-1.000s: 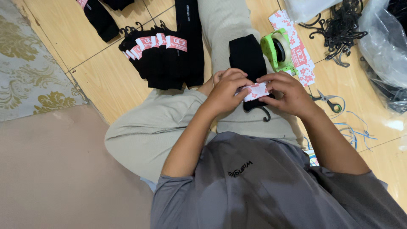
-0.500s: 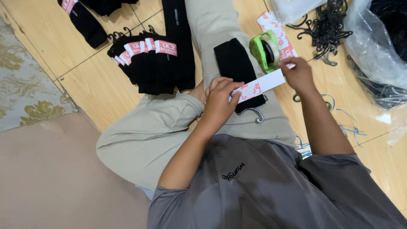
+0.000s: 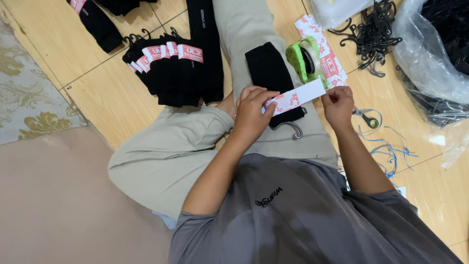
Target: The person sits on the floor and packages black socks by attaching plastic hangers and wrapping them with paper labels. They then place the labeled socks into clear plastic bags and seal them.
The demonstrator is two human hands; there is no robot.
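I saw the long white paper label strip with a pink flower print (image 3: 294, 98) stretched between both hands above the lap, its long axis running from lower left up to upper right across the view. My left hand (image 3: 253, 108) pinched the printed pink end, fingers curled over it, while my right hand (image 3: 338, 101) gripped the plain white end between thumb and fingertips. Just under the strip lay a folded pair of black socks (image 3: 270, 73) on the beige trouser leg, lengthwise along the thigh, with a dark plastic hook (image 3: 293, 128) showing at its near end. A green tape dispenser (image 3: 305, 58) sat just beyond the strip's white end, touching a stack of matching pink-and-white printed labels (image 3: 326, 49) on the wooden floor. Farther left, a fanned row of black socks banded with pink labels (image 3: 168, 68) lay on the floor. Small scissors (image 3: 366, 117) rested near my right hand, beside loose blue string (image 3: 386, 151).
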